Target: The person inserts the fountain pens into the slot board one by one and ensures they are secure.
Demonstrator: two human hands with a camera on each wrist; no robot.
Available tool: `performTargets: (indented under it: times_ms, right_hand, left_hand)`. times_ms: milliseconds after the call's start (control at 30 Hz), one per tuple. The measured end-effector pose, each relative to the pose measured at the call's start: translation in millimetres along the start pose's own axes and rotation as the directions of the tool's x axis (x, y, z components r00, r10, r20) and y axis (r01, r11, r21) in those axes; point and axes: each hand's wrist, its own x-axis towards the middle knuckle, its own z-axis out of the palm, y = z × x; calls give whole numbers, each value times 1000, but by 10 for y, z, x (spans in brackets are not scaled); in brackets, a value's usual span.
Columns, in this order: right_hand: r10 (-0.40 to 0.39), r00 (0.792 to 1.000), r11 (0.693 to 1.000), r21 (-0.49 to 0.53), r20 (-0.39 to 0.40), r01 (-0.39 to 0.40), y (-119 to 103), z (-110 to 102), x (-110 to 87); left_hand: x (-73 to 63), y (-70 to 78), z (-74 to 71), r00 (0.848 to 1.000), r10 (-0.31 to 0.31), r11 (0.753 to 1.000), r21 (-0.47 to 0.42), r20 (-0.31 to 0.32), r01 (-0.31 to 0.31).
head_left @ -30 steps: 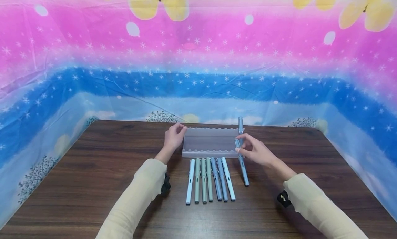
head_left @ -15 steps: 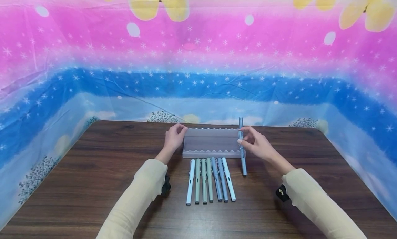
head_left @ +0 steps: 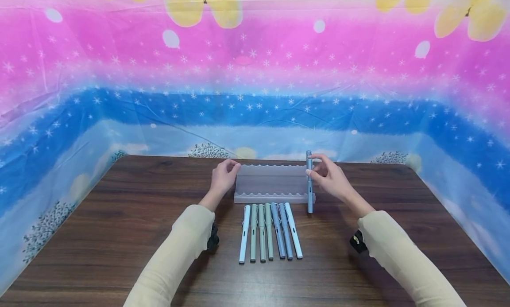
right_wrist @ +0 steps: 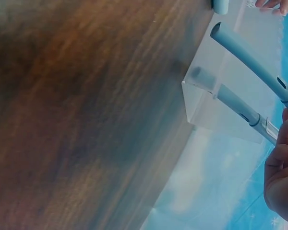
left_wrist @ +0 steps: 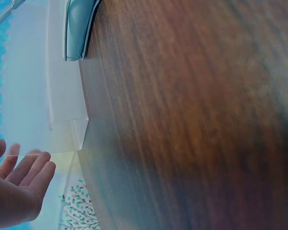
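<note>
My left hand (head_left: 224,177) pinches the upper left corner of a frosted clear pen rack (head_left: 271,180) with notched edges. In the left wrist view its fingers (left_wrist: 36,167) show behind the panel. At the rack's right end, my right hand (head_left: 331,178) holds a blue-grey pen (head_left: 310,196) by its upper part, cap end up. The right wrist view shows this pen (right_wrist: 252,60) in front of the rack, its lower end free. Beside it a second blue-grey pen (right_wrist: 237,104) leans in the rack's end notch, mostly hidden behind the held one in the head view.
In front of the rack several capped pens (head_left: 262,231), pale blue, green and blue-grey, lie in a row on the brown wooden table (head_left: 159,183). A printed cloth (head_left: 255,107) in pink and blue hangs behind the table and along its sides.
My right hand has moved up and slightly away from me with the pen, which has swung from a slant to nearly parallel with the racked pen. My left hand stays on the rack.
</note>
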Motion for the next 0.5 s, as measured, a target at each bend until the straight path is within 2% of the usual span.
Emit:
performTargets:
  times_ms: [200, 400, 500]
  right_hand:
    - [-48, 998, 999, -23, -29, 47, -54, -19, 75]
    - [-66, 997, 997, 48, -33, 68, -353, -56, 75]
    - [-86, 995, 995, 45, -48, 88, -433, -57, 82]
  left_hand:
    - [-2, -7, 6, 1000, -1, 1000, 0, -3, 1]
    - [-4, 3, 1, 1000, 0, 1000, -4, -5, 0]
    - [-1, 5, -1, 1000, -4, 1000, -3, -5, 4]
